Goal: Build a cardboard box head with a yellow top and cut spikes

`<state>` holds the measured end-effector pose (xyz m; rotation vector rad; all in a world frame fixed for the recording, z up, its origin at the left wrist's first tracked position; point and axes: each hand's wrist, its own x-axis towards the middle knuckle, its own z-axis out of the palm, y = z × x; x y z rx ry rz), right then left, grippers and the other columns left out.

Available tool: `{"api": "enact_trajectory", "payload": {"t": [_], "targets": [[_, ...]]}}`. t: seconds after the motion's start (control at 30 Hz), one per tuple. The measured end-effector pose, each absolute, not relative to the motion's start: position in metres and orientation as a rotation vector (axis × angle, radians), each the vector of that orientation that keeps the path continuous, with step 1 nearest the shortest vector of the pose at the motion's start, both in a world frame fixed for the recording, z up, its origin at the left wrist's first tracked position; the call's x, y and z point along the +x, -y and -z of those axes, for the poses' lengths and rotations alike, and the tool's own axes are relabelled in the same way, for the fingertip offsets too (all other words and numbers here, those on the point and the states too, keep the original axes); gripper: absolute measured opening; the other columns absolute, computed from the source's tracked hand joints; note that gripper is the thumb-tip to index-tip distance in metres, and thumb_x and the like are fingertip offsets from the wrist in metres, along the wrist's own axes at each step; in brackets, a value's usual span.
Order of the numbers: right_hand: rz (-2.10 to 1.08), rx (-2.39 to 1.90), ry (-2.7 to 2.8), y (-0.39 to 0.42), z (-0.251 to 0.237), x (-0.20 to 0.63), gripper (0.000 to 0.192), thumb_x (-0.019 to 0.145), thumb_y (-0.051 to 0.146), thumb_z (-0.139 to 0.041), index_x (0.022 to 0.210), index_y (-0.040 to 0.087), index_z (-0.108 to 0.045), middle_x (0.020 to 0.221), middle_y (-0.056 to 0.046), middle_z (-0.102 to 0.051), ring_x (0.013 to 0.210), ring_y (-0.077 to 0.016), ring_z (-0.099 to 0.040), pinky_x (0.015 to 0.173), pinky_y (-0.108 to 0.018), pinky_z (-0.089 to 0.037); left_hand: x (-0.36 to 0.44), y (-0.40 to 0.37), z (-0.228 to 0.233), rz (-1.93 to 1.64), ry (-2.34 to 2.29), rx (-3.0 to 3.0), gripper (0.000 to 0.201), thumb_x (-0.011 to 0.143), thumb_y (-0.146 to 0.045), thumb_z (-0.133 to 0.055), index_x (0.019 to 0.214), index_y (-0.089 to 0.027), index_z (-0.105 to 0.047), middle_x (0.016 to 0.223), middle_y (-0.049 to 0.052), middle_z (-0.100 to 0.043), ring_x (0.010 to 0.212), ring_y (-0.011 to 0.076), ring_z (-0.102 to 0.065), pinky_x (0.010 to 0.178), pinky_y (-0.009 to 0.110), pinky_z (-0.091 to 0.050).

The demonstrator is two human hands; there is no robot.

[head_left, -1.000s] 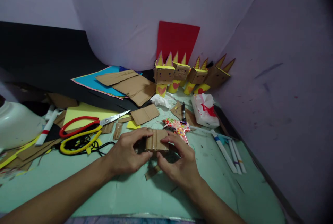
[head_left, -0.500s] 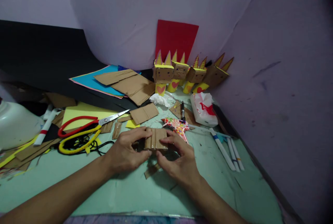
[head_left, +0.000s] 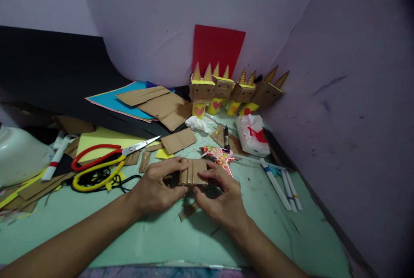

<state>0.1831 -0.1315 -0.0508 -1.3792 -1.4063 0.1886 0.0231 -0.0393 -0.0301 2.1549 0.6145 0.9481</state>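
Note:
A small cardboard box [head_left: 193, 172] with ridged brown sides is held a little above the table, between both hands. My left hand [head_left: 161, 185] grips its left edge, thumb below and fingers on top. On the opposite edge my right hand [head_left: 223, 192] pinches it the same way. The underside of the box is hidden. Beneath it lies a narrow cardboard strip [head_left: 188, 212], partly covered by the right thumb. Just beyond the box is a glue gun [head_left: 218, 155] with a colourful flowered pattern.
Scissors [head_left: 124, 154] with red and yellow handles lie on the left near black cord. Cardboard-headed figures [head_left: 202, 92] stand at the back by a red sheet [head_left: 218, 49]. A tissue pack [head_left: 254, 135] and several white markers [head_left: 276, 185] lie right. A white jug [head_left: 22, 157] stands far left.
Almost nothing differs. The whole view has shifted very slightly, while both hands keep the same hold on the cardboard box.

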Motion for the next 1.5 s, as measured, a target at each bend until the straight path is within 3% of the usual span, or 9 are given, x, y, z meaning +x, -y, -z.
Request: {"api": "enact_trajectory", "payload": {"t": [0.57, 1.1, 1.37, 1.5], "targets": [[-0.207, -1.371, 1.395, 0.131, 0.049, 0.183, 0.025, 0.063, 0.017, -0.068, 0.087, 0.019, -0.064, 0.106, -0.014, -0.068, 0.095, -0.0261, -0.068, 0.076, -0.039, -0.057, 0.025, 0.041, 0.028, -0.913, -0.630, 2.113, 0.028, 0.067, -0.023, -0.064, 0.094, -0.016, -0.066, 0.093, 0.010, -0.069, 0.085, 0.0217, -0.067, 0.070, 0.028, -0.057], [-0.117, -1.372, 1.440, 0.131, 0.048, 0.182, 0.024, 0.064, 0.017, -0.068, 0.087, 0.018, -0.062, 0.104, -0.017, -0.068, 0.095, -0.0275, -0.067, 0.077, -0.040, -0.057, 0.022, 0.038, 0.029, -0.984, -0.536, 2.362, 0.029, 0.069, -0.018, -0.061, 0.098, -0.015, -0.063, 0.093, 0.011, -0.071, 0.090, 0.0233, -0.068, 0.078, 0.030, -0.056], [0.127, -1.254, 1.596, 0.137, 0.048, 0.185, 0.025, 0.068, 0.017, -0.066, 0.092, 0.020, -0.059, 0.109, -0.017, -0.067, 0.094, -0.0259, -0.069, 0.074, -0.036, -0.058, 0.017, 0.034, 0.041, -1.278, -0.244, 2.554, 0.043, 0.068, -0.014, -0.063, 0.111, -0.014, -0.057, 0.104, 0.018, -0.069, 0.101, 0.0258, -0.065, 0.087, 0.035, -0.054], [0.293, -1.110, 1.750, 0.145, 0.049, 0.186, 0.047, 0.066, 0.010, -0.068, 0.109, 0.020, -0.055, 0.132, -0.019, -0.054, 0.113, -0.0299, -0.059, 0.080, -0.039, -0.058, 0.008, 0.034, 0.044, -1.339, -0.042, 2.628, 0.063, 0.066, -0.005, -0.058, 0.128, -0.014, -0.047, 0.132, 0.022, -0.052, 0.118, 0.0287, -0.054, 0.092, 0.042, -0.051]]}}
